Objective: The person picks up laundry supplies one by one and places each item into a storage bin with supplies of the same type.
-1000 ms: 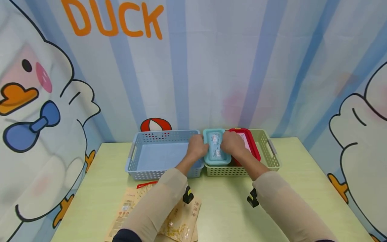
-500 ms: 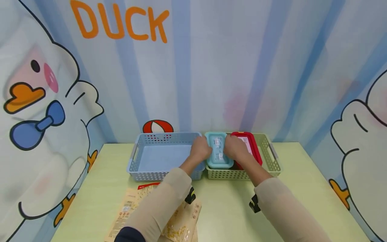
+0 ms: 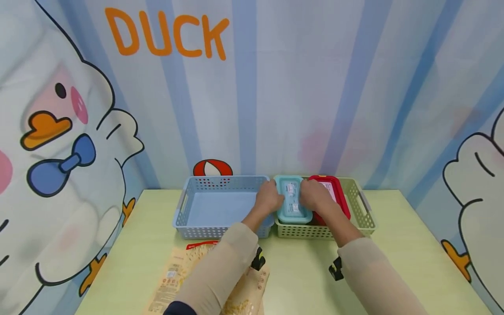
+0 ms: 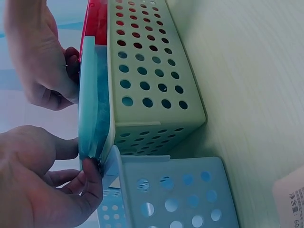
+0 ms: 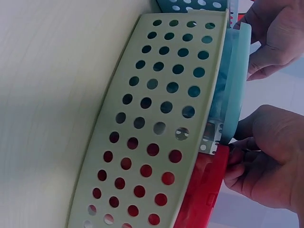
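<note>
A teal lidded box sits at the left end of the green basket, its lid slightly above the basket rim. My left hand grips its left edge, thumb on the lid and fingers curled below the lid's rim in the left wrist view. On the opposite edge, my right hand pinches the box, with curled fingers between it and a red-lidded box. The right wrist view shows those fingers close against the red lid. The teal box's lower part is hidden by the basket wall.
A blue basket stands left of the green one, their ends close together. Several tan printed packages lie on the table near its front, partly under my left forearm. A striped curtain hangs behind.
The head view has shifted, so the whole scene appears slightly lower and further right. Both hands keep their grip on the teal box, which stays in the green basket.
</note>
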`<state>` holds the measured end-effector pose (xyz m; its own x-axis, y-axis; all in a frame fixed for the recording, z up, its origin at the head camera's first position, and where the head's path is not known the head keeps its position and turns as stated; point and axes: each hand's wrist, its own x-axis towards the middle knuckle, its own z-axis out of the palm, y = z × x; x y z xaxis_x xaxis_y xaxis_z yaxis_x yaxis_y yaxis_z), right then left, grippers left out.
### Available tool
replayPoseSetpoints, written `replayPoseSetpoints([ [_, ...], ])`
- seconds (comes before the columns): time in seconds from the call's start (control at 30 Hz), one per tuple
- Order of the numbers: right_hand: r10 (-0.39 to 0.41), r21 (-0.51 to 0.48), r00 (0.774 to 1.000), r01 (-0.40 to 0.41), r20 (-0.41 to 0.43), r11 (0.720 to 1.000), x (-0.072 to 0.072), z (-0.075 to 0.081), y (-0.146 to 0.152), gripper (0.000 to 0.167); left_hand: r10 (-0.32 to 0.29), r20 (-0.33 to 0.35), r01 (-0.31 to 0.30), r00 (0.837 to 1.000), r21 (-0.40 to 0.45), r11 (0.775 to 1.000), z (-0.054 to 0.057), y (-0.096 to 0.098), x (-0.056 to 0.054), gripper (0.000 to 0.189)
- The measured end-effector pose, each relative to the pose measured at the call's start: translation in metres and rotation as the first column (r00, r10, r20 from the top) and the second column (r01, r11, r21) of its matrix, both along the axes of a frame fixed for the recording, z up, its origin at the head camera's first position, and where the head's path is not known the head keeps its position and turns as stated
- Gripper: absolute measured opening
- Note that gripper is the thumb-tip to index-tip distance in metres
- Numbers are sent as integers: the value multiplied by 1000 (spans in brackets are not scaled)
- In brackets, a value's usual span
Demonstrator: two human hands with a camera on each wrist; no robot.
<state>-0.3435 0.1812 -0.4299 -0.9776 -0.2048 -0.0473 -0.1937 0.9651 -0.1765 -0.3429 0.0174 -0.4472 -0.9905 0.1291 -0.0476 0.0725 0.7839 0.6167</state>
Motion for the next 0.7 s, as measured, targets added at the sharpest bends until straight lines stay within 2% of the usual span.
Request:
replayPoseSetpoints([
  [0.1, 12, 9, 1000, -12, 14, 1000, -1, 1, 0, 43, -3, 11, 3, 1000, 10, 1000, -1, -1, 2, 63],
  [0.3, 16, -17, 1000, -16, 5, 1000, -3, 4, 0, 59, 15, 10, -15, 1000, -6, 1000, 4, 0, 1, 63],
  [0.5, 9, -28, 1000, -9, 14, 1000, -2, -2, 5, 49, -19, 36, 20, 999, -22, 1000, 6, 4, 2, 62],
  [0.7, 31, -22, 1000, -31, -3, 999, -3, -4, 1, 50, 17, 34, -16, 999, -28, 999, 3, 2, 2, 61],
])
